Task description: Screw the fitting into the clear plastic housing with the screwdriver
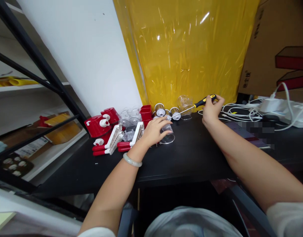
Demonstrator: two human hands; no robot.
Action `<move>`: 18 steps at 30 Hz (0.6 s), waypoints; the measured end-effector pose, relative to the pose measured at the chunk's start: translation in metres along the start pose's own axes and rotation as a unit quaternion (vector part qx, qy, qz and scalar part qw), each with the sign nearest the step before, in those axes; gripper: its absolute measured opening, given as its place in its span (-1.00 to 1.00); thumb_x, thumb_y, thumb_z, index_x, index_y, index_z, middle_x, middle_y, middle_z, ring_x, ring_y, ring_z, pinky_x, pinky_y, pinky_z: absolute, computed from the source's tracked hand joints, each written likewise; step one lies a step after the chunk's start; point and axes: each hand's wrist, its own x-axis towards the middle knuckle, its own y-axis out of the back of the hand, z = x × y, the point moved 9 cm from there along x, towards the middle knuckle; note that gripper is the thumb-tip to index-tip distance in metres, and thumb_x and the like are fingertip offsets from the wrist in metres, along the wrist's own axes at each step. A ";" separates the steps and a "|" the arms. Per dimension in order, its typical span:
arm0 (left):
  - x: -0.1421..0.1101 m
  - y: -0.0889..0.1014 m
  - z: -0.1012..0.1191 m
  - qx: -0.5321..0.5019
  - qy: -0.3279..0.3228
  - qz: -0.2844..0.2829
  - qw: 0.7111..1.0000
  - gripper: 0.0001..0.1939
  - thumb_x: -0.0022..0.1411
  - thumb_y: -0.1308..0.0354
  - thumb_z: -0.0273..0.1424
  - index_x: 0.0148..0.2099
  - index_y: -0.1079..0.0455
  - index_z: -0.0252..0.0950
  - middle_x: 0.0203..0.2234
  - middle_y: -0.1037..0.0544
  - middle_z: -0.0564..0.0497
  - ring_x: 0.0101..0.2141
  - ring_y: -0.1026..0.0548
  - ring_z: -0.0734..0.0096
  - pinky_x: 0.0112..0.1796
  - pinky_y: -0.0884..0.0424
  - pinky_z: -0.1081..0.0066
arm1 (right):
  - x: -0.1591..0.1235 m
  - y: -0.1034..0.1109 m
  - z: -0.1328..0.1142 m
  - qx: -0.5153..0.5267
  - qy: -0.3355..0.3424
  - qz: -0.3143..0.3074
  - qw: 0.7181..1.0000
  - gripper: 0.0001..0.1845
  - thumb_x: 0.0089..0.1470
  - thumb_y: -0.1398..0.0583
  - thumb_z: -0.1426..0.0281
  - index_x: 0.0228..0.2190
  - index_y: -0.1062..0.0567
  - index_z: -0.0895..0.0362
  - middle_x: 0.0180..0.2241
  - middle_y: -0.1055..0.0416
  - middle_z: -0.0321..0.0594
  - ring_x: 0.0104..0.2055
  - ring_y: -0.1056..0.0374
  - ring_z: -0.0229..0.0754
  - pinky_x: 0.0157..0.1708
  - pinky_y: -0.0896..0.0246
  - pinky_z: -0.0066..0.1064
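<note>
My left hand (155, 130) is curled round a clear plastic cup (167, 135) lying on the black table (191, 154). A pale bangle sits on that wrist. My right hand (212, 108) grips the yellow-and-black handle of a screwdriver (191, 107), whose metal shaft points left toward several small metal-banded cylinders (167, 112). To the left of my left hand lie red-and-white handle parts (116, 141), red plastic housings (102, 123) and more clear cups (131, 117).
A yellow plastic sheet (186, 49) hangs behind the table. White cables and a power strip (270, 107) lie at the right, below a cardboard box (277, 46). A black metal rack (37, 65) and shelves with boxes stand at the left.
</note>
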 end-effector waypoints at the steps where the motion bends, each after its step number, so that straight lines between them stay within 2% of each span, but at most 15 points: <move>1: 0.000 0.000 0.000 0.000 0.001 -0.001 1.000 -0.62 0.40 -0.32 -0.18 0.18 -0.50 -0.15 0.31 -0.46 -0.16 0.30 -0.43 -0.01 0.27 -0.37 -0.09 | 0.000 0.001 0.001 -0.007 -0.008 0.010 1.000 -0.73 0.17 -0.21 0.32 -0.11 -0.28 0.01 -0.23 -0.38 -0.27 -0.14 -0.49 -0.17 -0.09 -0.57 -0.20; 4: 0.000 0.000 0.001 0.001 0.001 -0.006 1.000 -0.62 0.40 -0.32 -0.18 0.19 -0.49 -0.15 0.32 -0.46 -0.15 0.30 -0.42 0.01 0.27 -0.37 -0.09 | -0.001 0.002 -0.001 -0.014 -0.023 0.019 0.999 -0.78 0.17 -0.16 0.39 -0.13 -0.29 0.01 -0.26 -0.38 -0.30 -0.17 -0.50 -0.18 0.01 -0.55 -0.13; 8: 0.000 0.000 0.001 0.002 0.001 -0.005 1.000 -0.63 0.40 -0.32 -0.19 0.18 -0.50 -0.14 0.32 -0.46 -0.15 0.30 -0.42 0.01 0.27 -0.37 -0.09 | -0.004 0.000 -0.003 -0.004 -0.032 0.014 0.999 -0.73 0.16 -0.12 0.44 -0.08 -0.27 0.01 -0.26 -0.43 -0.28 -0.18 -0.53 -0.17 0.05 -0.55 -0.08; 14: 0.000 0.000 0.001 0.002 -0.003 -0.003 1.000 -0.63 0.40 -0.32 -0.19 0.18 -0.50 -0.16 0.31 -0.46 -0.17 0.29 -0.43 0.01 0.27 -0.37 -0.08 | -0.010 -0.002 -0.005 0.008 -0.051 0.005 0.999 -0.71 0.23 -0.06 0.36 -0.01 -0.23 0.00 -0.15 -0.53 -0.13 -0.19 -0.52 -0.15 -0.10 -0.59 -0.11; 18: 0.000 0.001 0.002 0.000 -0.002 -0.003 1.000 -0.63 0.40 -0.31 -0.18 0.18 -0.49 -0.15 0.31 -0.46 -0.17 0.29 -0.43 0.00 0.26 -0.37 -0.10 | -0.009 -0.005 -0.002 0.019 -0.054 -0.023 0.998 -0.71 0.26 -0.03 0.28 0.01 -0.21 -0.02 -0.13 -0.53 -0.13 -0.20 -0.52 -0.14 -0.24 -0.59 -0.16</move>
